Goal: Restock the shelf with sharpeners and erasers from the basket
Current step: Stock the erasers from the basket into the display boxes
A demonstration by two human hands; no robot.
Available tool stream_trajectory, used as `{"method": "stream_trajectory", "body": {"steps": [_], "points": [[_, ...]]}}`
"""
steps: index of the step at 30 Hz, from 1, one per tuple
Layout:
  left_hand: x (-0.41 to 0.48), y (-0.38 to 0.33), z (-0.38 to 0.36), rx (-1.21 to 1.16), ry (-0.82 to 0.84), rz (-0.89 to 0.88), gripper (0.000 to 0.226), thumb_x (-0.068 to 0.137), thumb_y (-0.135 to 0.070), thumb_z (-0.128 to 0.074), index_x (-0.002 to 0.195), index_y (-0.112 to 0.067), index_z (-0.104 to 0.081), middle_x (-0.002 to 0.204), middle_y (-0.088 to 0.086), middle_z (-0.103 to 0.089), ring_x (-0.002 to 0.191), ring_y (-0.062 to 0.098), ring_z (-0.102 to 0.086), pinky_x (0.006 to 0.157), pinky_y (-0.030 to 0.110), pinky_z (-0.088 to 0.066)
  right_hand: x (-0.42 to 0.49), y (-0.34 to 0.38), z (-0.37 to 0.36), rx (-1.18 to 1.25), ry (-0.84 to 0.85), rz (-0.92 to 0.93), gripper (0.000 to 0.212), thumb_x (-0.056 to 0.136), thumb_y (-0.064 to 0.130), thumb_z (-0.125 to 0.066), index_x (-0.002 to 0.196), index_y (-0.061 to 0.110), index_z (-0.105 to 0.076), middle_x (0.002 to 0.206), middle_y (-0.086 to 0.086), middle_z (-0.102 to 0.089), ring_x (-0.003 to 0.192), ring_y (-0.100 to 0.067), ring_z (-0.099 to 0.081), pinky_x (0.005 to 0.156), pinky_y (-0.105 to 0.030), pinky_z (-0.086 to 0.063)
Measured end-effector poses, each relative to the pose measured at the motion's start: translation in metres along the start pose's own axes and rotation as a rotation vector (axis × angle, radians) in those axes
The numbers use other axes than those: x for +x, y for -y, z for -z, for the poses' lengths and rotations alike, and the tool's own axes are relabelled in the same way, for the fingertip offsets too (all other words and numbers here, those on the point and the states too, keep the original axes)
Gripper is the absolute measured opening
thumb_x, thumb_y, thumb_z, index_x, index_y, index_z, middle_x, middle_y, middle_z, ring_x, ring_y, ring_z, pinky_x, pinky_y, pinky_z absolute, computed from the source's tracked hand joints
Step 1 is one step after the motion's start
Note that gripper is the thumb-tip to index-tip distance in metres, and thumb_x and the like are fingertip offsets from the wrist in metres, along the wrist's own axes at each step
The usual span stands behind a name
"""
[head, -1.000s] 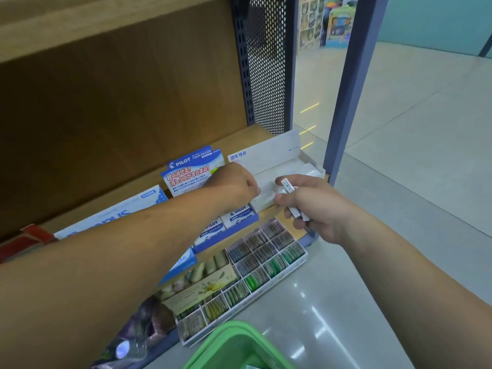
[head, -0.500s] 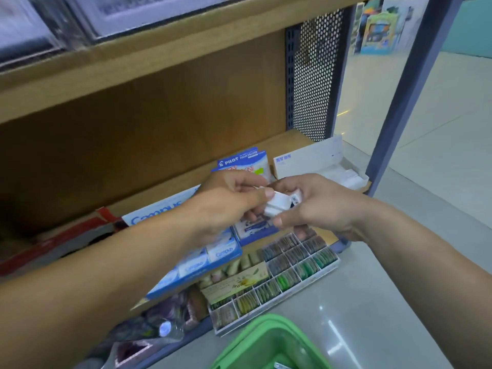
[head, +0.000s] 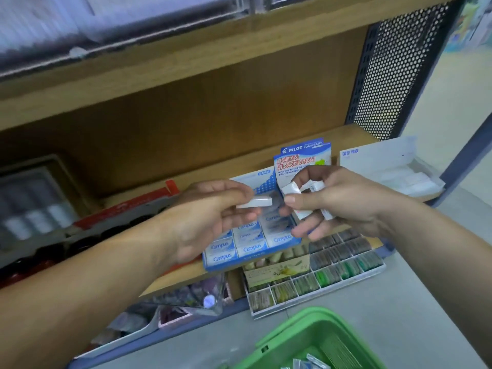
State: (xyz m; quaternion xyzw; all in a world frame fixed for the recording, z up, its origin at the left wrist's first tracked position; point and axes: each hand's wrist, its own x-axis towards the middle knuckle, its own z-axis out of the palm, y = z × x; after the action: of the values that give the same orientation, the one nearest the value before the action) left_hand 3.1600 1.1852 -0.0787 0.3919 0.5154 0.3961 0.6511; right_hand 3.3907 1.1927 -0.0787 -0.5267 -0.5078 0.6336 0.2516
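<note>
left hand pinches eraser | right hand grips erasers, partly hidden | basket cropped

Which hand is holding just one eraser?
The left hand. It pinches a single small white rectangular eraser at its fingertips, while the right hand grips a bunch of several white erasers.

Light: bright at right, dim inside shelf.
Shadow: dark at back, left.
Blur: top & left smeared, pic shaky.
Edges: lines bend.
</note>
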Motion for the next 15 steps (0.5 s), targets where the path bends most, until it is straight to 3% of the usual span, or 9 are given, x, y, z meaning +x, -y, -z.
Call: {"method": "stream_trajectory", "body": {"steps": [2, 4, 8, 12, 15], "points": [[0.003, 0.002, 0.004, -0.009, -0.017, -0.003, 0.009, 0.089, 0.008, -0.067, 0.095, 0.002, -0.071, 0.099, 0.017, -0.077, 0.091, 0.028, -0.076, 0.081, 0.028, -0.063, 0.004, 0.001, -0.005, -0.02, -0.018, 0.001, 0.03, 0.094, 0.022, -0.072, 0.112, 0.016, -0.048, 0.098, -0.011, -0.079, 0.06, -0.026, -0.071, 0.054, -0.031, -0.057], [0.005, 0.002, 0.009, -0.001, -0.003, -0.004, 0.025, 0.083, 0.011, -0.071, 0.107, 0.001, -0.07, 0.102, 0.017, -0.076, 0.094, 0.029, -0.076, 0.083, 0.028, -0.062, 0.008, 0.002, -0.009, 0.009, -0.024, 0.007, 0.029, 0.096, 0.019, -0.069, 0.116, 0.012, -0.049, 0.098, -0.015, -0.078, 0.052, -0.02, -0.064, 0.057, -0.031, -0.055], [0.008, 0.003, 0.015, 0.01, 0.074, 0.009, 0.045, 0.084, 0.014, -0.068, 0.126, -0.001, -0.066, 0.123, 0.018, -0.071, 0.106, 0.028, -0.074, 0.089, 0.029, -0.06, 0.011, 0.001, -0.009, 0.126, 0.001, -0.029, 0.037, 0.098, 0.005, -0.064, 0.129, 0.0, -0.045, 0.099, -0.026, -0.075, 0.065, -0.027, -0.069, 0.059, -0.033, -0.062], [0.009, 0.003, 0.017, 0.05, 0.116, 0.013, 0.04, 0.089, 0.011, -0.066, 0.127, 0.0, -0.065, 0.122, 0.018, -0.072, 0.11, 0.026, -0.073, 0.095, 0.031, -0.058, 0.009, 0.005, -0.009, 0.223, 0.042, -0.036, 0.026, 0.096, -0.006, -0.059, 0.12, 0.003, -0.052, 0.101, -0.03, -0.074, 0.071, -0.032, -0.075, 0.064, -0.036, -0.064], [0.008, 0.0, 0.018, 0.17, 0.105, -0.005, 0.025, 0.092, -0.005, -0.071, 0.117, -0.005, -0.069, 0.113, 0.012, -0.076, 0.105, 0.024, -0.073, 0.093, 0.037, -0.06, 0.01, 0.005, -0.01, 0.303, 0.005, -0.065, 0.027, 0.094, -0.011, -0.059, 0.115, 0.006, -0.055, 0.105, -0.026, -0.074, 0.081, -0.041, -0.076, 0.064, -0.04, -0.065]]}}
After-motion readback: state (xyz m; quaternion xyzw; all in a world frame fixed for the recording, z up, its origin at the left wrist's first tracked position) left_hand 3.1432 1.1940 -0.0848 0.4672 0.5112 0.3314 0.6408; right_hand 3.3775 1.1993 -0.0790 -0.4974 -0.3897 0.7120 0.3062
